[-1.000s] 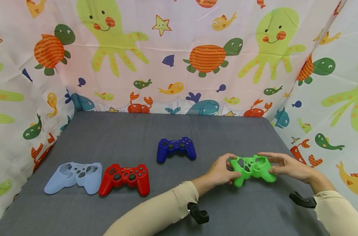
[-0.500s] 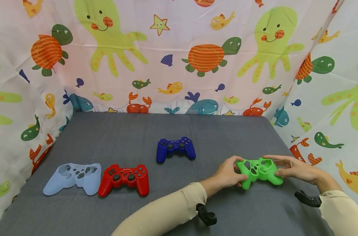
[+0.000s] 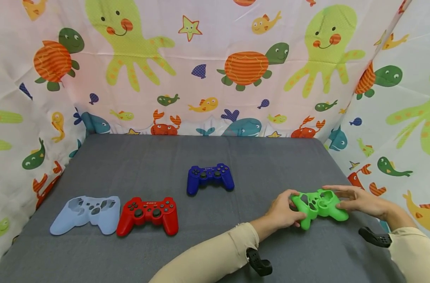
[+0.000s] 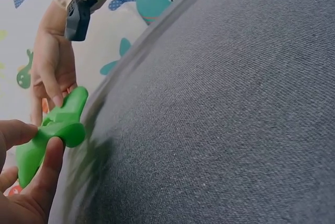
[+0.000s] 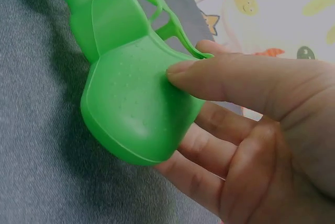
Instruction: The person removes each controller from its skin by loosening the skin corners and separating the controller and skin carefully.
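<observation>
In the head view, a bright green silicone game controller cover [image 3: 333, 212] is at the right side of the grey table, held between both hands. Its cutouts show through to the grey below, so it looks hollow. My left hand [image 3: 285, 210] grips its left end, thumb on the near side. The right hand [image 3: 363, 202] pinches the right handle. From the right wrist, the thumb of that hand [image 5: 251, 114] presses on the rounded, dotted underside of the handle [image 5: 136, 98], other fingers behind. The left wrist view shows the left thumb and fingers [image 4: 31, 192] around the cover's end.
A blue game controller [image 3: 210, 179] lies mid-table. Further left are a red controller [image 3: 149, 216] and, close beside it, a pale blue controller cover [image 3: 67, 222]. Sea-animal curtains [image 3: 215, 86] enclose the table [image 3: 215, 239] at the back and sides. Black wristbands [image 3: 259, 262] circle both sleeves.
Both hands have carried the green controller cover to the right and slightly nearer. The grip of each hand stays much the same. The other controllers and the pale blue cover stay put.
</observation>
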Demonstrator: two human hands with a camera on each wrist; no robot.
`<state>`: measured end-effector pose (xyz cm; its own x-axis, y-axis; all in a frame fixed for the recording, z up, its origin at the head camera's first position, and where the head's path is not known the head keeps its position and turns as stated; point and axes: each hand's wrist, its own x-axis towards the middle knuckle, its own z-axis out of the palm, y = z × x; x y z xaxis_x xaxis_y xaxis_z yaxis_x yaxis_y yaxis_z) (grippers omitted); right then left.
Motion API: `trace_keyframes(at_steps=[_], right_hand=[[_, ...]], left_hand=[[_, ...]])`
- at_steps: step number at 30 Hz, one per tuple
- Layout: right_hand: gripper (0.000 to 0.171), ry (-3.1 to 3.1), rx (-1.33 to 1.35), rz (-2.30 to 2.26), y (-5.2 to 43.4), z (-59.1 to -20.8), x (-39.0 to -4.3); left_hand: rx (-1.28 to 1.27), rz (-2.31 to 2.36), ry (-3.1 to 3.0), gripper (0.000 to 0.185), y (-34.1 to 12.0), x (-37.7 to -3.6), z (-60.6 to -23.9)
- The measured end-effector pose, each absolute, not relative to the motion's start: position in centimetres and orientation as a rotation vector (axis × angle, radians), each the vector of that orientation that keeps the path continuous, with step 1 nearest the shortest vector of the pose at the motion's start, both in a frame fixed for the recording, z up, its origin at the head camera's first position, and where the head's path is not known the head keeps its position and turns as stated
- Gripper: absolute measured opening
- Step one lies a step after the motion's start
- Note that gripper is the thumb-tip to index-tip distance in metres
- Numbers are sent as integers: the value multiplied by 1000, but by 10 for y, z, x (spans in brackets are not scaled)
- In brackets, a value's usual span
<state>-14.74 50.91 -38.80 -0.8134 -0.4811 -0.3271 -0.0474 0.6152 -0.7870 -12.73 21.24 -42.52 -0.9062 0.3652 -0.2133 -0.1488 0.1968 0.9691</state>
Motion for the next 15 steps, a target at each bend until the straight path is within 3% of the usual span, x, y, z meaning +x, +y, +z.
trace_keyframes(at_steps=[15], right_hand=[[60, 2321, -360, -1064, 523, -391, -146]], left_hand=[[270, 1640, 2166, 58, 224, -127, -432]])
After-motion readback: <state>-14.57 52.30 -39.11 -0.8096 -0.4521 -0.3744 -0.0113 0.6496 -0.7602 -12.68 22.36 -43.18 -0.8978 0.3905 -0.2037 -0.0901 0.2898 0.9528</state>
